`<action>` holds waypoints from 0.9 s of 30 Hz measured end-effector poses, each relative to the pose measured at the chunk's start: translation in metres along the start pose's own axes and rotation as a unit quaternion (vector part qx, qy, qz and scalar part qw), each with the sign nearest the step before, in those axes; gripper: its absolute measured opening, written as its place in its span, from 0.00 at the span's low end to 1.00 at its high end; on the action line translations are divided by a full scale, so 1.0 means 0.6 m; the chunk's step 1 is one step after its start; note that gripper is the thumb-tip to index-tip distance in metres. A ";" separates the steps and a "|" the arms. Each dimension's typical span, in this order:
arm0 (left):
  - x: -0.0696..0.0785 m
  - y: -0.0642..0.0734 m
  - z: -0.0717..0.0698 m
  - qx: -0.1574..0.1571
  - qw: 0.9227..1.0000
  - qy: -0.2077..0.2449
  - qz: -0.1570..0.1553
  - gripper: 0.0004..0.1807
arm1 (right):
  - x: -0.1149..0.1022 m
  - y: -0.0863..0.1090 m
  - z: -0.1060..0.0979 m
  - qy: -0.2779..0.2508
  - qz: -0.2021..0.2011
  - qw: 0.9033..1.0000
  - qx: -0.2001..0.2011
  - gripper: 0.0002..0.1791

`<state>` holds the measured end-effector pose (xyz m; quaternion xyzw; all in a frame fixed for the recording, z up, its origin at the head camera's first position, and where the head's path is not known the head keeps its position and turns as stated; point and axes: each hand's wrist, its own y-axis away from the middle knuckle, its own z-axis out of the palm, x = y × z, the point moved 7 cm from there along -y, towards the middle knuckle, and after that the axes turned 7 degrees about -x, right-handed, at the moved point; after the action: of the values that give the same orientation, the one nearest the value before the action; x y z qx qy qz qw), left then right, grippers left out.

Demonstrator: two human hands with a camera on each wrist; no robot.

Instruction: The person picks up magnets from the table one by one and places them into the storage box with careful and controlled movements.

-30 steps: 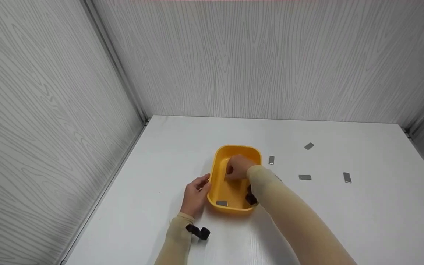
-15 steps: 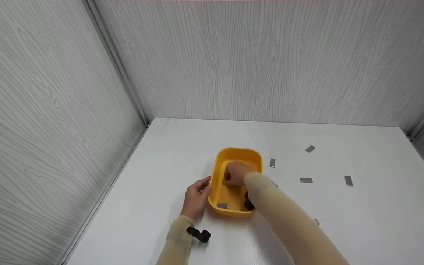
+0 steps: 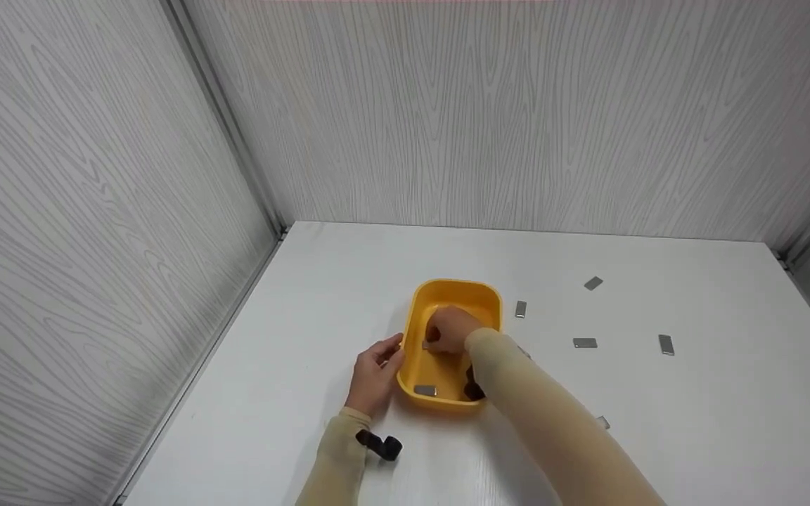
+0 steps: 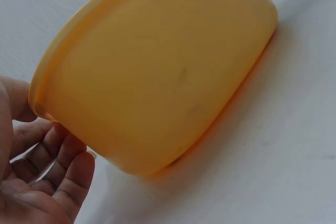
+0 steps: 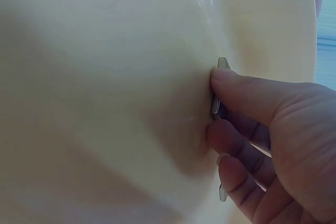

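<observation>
A yellow plastic tub (image 3: 450, 404) stands on the white table. My left hand (image 3: 374, 376) grips its left rim; in the left wrist view the fingers (image 4: 79, 177) curl beneath the rim of the tub (image 4: 168, 66). Inside the tub, my right hand (image 3: 453, 329) pinches a small flat silver metal block (image 5: 216, 107) between thumb and fingers, against the inner surface. Part of another silver piece (image 5: 223, 190) shows behind the fingers of the right hand (image 5: 283, 124). One more silver block (image 3: 425, 390) lies at the tub's near left corner.
Similar silver blocks lie scattered on the table right of the tub: one close beside it (image 3: 520, 309), others farther right, such as a block (image 3: 666, 345) and a tilted block (image 3: 593, 283). The right sleeve (image 3: 553, 400) partly covers some. Grey wood-grain panels (image 3: 517, 126) wall the back and sides.
My right hand has shifted slightly left and nearer inside the tub, and a bit of silver now shows at its fingertips. The sleeve's shift uncovers a block beside the forearm. The left hand keeps its grip.
</observation>
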<state>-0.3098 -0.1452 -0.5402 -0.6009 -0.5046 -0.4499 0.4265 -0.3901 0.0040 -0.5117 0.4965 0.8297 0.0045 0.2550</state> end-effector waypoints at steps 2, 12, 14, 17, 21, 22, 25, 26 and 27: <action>-0.002 0.001 0.000 0.000 1.000 -0.001 -0.004 0.20 | 0.001 -0.001 0.002 -0.003 0.000 1.000 -0.003 0.12; -0.001 0.001 0.001 -0.004 1.000 0.008 -0.008 0.21 | 0.007 0.001 -0.005 -0.025 0.004 1.000 -0.003 0.10; 0.000 0.001 0.002 -0.007 1.000 0.008 -0.001 0.21 | 0.004 0.006 -0.013 -0.032 0.001 0.999 -0.005 0.12; 0.000 0.001 0.002 -0.009 1.000 0.010 0.007 0.21 | -0.008 0.015 -0.029 -0.026 -0.027 0.999 -0.001 0.14; -0.002 0.002 -0.001 -0.008 1.000 0.012 0.000 0.20 | -0.017 0.031 -0.058 -0.013 -0.065 0.998 0.015 0.15; -0.003 0.002 -0.001 -0.008 1.000 0.011 -0.003 0.20 | -0.016 0.035 -0.065 -0.011 -0.070 0.997 0.020 0.15; -0.003 0.003 0.000 -0.008 1.000 0.008 -0.007 0.20 | -0.007 0.051 -0.089 -0.011 -0.081 0.996 0.037 0.14; -0.001 0.003 0.000 -0.009 1.000 0.005 -0.005 0.21 | -0.002 0.057 -0.097 -0.011 -0.085 0.995 0.044 0.14; -0.001 0.003 0.001 -0.009 1.000 0.004 -0.004 0.21 | 0.006 0.063 -0.105 -0.012 -0.085 0.995 0.053 0.14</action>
<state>-0.3079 -0.1452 -0.5410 -0.6010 -0.5014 -0.4586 0.4208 -0.3871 0.0415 -0.4486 0.4368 0.8649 -0.0670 0.2380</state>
